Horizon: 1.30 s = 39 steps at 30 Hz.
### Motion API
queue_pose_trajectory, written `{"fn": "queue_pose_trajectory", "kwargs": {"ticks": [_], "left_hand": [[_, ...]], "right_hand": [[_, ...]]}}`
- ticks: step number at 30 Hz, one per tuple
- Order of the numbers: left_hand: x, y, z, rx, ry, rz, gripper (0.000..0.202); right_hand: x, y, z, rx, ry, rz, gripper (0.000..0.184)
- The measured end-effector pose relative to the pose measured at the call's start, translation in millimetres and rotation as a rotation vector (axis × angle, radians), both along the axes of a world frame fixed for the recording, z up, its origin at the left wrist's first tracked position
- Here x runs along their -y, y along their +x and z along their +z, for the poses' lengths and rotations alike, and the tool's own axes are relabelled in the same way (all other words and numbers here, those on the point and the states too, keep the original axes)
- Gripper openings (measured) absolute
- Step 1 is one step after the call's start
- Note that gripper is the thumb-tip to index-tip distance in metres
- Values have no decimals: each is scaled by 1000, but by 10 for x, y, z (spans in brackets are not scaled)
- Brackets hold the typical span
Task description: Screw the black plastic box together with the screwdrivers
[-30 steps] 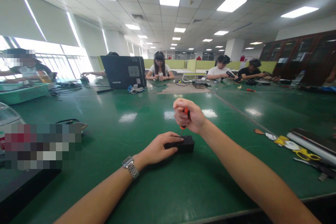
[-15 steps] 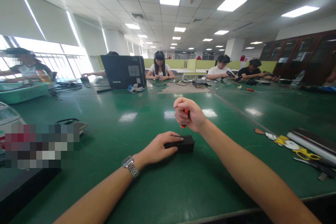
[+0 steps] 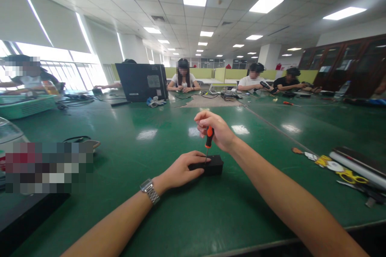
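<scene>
A small black box [image 3: 215, 165] lies on the green tabletop in front of me. My left hand [image 3: 187, 167] is closed over its left end, thumb on the near side and fingers across the top. A screwdriver [image 3: 208, 138] with an orange and black handle stands nearly upright, its tip against the top of the box beside my left fingertips. My right hand [image 3: 215, 126] holds the handle near its upper end, the fingers looser and partly uncurled around it. What lies under the tip is too small to make out.
At right lie yellow-handled scissors [image 3: 351, 176] and a long black and silver object [image 3: 358, 164]. A black computer case [image 3: 141, 82], gloves [image 3: 156, 101] and a green basket [image 3: 28, 105] stand farther back. Several people sit around the table; another screwdriver [image 3: 291, 104] lies at the far right.
My right fingers have loosened and turned about the handle, showing more of it. The screwdriver now stands more upright. My left hand and the box stay in place.
</scene>
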<state>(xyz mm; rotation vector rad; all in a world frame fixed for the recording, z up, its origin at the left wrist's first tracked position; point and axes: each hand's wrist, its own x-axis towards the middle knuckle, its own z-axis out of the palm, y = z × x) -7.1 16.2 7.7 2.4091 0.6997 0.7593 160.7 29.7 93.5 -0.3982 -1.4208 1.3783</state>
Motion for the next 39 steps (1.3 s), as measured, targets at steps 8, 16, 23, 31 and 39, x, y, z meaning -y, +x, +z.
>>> {"fn": "queue_pose_trajectory", "kwargs": {"ticks": [8, 16, 23, 31, 39], "left_hand": [[-7, 1, -10, 0, 8, -4, 35], [-12, -1, -28, 8, 7, -9, 34], [-4, -5, -15, -5, 11, -13, 35], [-8, 1, -9, -18, 27, -28, 37], [-7, -2, -18, -24, 20, -22, 37]], "right_hand": [[-16, 50, 25, 146, -107, -26, 21], [-56, 76, 23, 107, -241, 52, 23], [2, 31, 25, 76, -143, 133, 18], [17, 48, 36, 109, -46, 67, 19], [-4, 70, 52, 75, -92, 30, 22]]}}
